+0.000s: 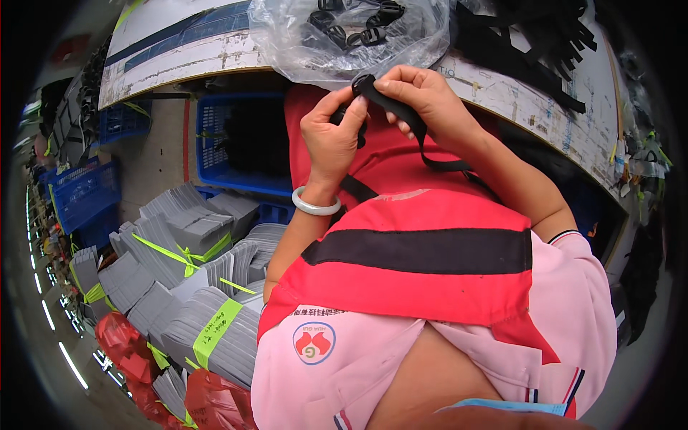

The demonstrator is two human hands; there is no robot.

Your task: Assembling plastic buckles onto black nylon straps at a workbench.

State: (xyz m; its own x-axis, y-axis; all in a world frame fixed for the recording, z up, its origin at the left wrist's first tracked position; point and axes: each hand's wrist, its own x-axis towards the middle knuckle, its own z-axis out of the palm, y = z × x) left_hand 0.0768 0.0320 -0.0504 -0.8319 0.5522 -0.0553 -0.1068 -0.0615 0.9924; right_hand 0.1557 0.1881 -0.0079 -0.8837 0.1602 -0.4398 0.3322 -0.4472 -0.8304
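Note:
Both my hands are raised over my red apron point(423, 265), close to the table's near edge. Fingers and thumb of my left hand point(333, 136) pinch a small black plastic buckle point(362, 84). A black webbing strap point(410, 117) runs from the buckle, and my right hand point(428, 104) grips it near that end. From there the strap curves down and right across the apron. More black material shows behind my left fingers, partly hidden. Just beyond the hands, a clear plastic bag point(287, 43) holds several black buckles point(367, 34).
Cut black straps point(530, 54) are piled on the worn white table point(487, 86) at the right. Under it stands a blue crate point(211, 161) with dark contents. Banded stacks of grey sheets point(208, 330) fill the left side, beside red plastic bags point(125, 344).

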